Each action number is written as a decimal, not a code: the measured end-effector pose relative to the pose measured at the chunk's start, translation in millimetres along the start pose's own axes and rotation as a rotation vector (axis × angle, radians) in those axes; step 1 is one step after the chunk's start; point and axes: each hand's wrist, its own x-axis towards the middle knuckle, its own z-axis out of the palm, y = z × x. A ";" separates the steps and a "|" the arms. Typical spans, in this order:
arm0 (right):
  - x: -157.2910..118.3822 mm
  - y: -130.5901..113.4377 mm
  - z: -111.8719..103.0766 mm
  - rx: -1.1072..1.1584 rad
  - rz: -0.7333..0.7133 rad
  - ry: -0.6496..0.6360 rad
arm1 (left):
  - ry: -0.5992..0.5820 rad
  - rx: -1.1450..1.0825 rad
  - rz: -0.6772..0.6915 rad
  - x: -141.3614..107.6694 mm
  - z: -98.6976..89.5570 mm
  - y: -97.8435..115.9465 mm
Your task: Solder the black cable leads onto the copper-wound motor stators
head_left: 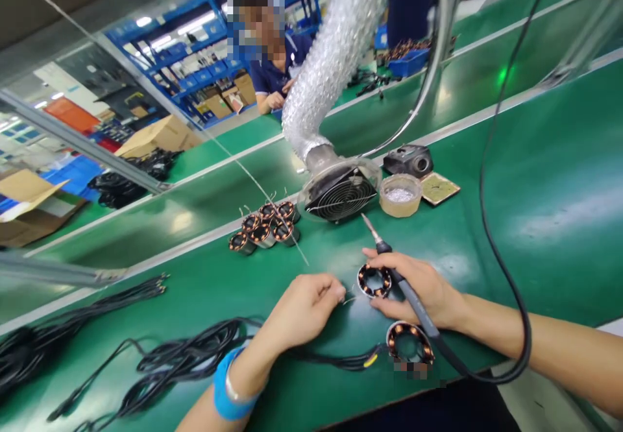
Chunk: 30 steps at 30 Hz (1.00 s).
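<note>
My right hand [423,286] is closed round a small motor stator [374,281], a ring with copper coils, and also has a soldering iron [413,302] lying across it. The iron's tip points up and away, toward the fan. Close by on the left, my left hand [311,309] is pinched at the thin pale wire [349,294] coming off the stator; the exact grip is partly hidden by the fingers. A second stator [409,344] lies on the green bench just below my right hand. Black cables [335,359] with a yellow mark pass under my left wrist.
Several stators [265,228] stand grouped beyond my left hand. A fume fan [343,195] hangs from a silver duct [326,62], beside a round tub [400,195] and a square tin [439,189]. Cable bundles [185,360] cover the left. Across the bench sits a co-worker [277,69].
</note>
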 end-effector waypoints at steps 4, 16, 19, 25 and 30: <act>-1.3 1.2 -0.7 -0.035 0.017 -0.009 | -0.019 -0.509 -0.098 15.4 13.2 -0.4; -0.4 -1.5 -2.7 -0.060 0.005 -0.007 | -0.147 -0.071 -0.088 -7.3 5.6 -5.8; -0.6 -1.3 -3.3 -0.059 0.005 -0.015 | -0.162 -0.323 -0.122 -1.9 16.1 -4.8; -0.8 -0.4 -2.7 -0.057 -0.012 -0.015 | -0.220 -0.625 -0.125 7.2 22.9 5.6; -2.2 -1.2 -2.8 -0.057 -0.002 -0.024 | -0.179 -0.542 -0.096 15.3 6.8 -3.3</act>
